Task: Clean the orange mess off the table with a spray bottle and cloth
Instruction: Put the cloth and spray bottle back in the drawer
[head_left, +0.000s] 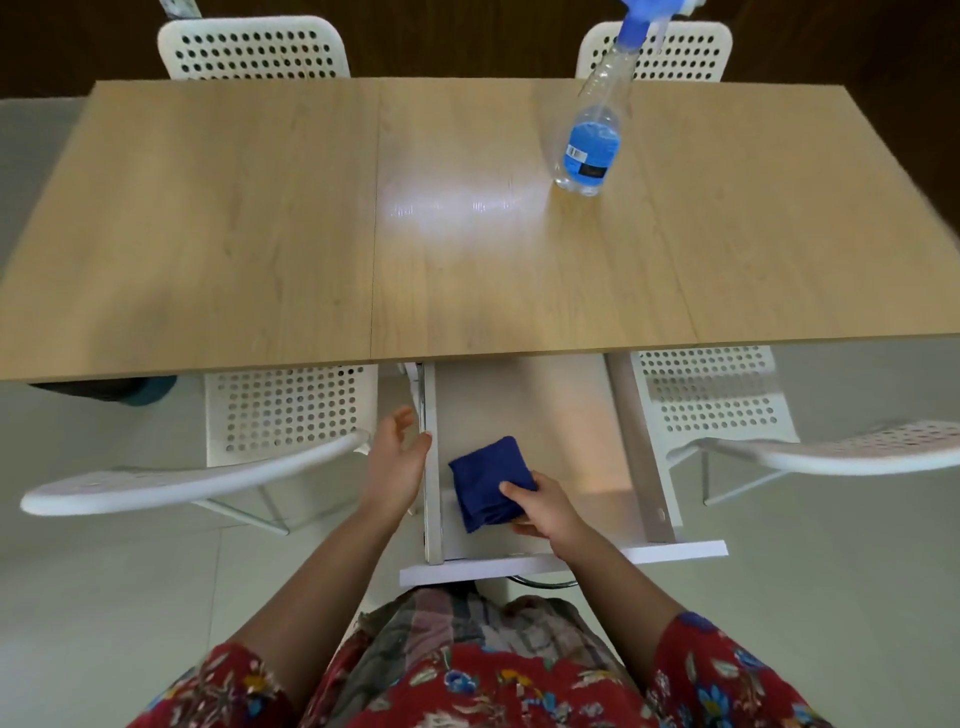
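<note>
Gripping the folded blue cloth (485, 478) between thumb and curled fingers, the right hand (545, 512) was positioned over the open drawer (545, 405), which projected from under the near edge of the surface (260, 208) at 6 o'clock. Whether the cloth rested on the drawer floor or was held clear of it could not be determined. The left hand (397, 457) was released, fingers relaxed and spread, at 9 o'clock of the cloth, just beside the drawer's left side wall; contact with the wall could not be confirmed. The spray bottle (592, 140), clear with a blue label and blue trigger head, stood upright on the surface at 1 o'clock, well apart from both hands. A pale sheen (452, 202) lay on the surface at 9 o'clock of the bottle base. 4 white perforated chairs were present: 2 at 12 o'clock (254, 49) (680, 52) and 2 at 6 o'clock (291, 410) (711, 389), flanking the drawer.
</note>
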